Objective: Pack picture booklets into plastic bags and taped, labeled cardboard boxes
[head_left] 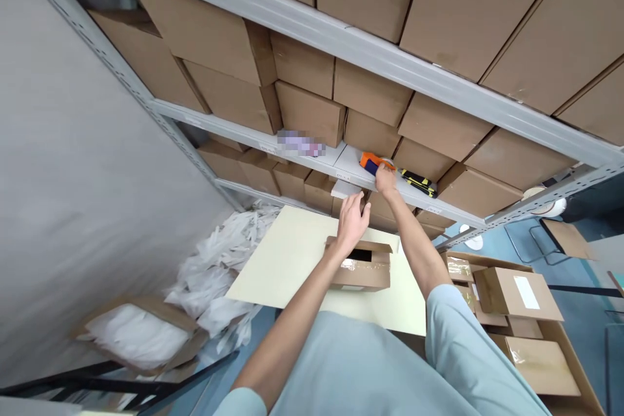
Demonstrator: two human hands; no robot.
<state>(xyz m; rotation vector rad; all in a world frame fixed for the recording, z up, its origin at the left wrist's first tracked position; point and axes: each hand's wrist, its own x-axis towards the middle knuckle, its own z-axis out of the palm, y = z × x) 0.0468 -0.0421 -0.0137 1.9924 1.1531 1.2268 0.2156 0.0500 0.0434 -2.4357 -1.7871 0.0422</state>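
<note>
My right hand reaches to the middle shelf, its fingers closed around an orange and dark blue tape dispenser. Beside it on that shelf lie black and yellow utility knives. My left hand hovers over a small cardboard box, fingers stretched out and holding nothing. The box stands on a pale yellow tabletop with its top flaps raised and a dark opening showing. Clear tape shines on the side nearest me.
Cardboard boxes fill the grey metal shelving ahead. White paper scraps are heaped at left, near a carton of white material. At right, a large carton holds several smaller boxes. A chair stands beyond.
</note>
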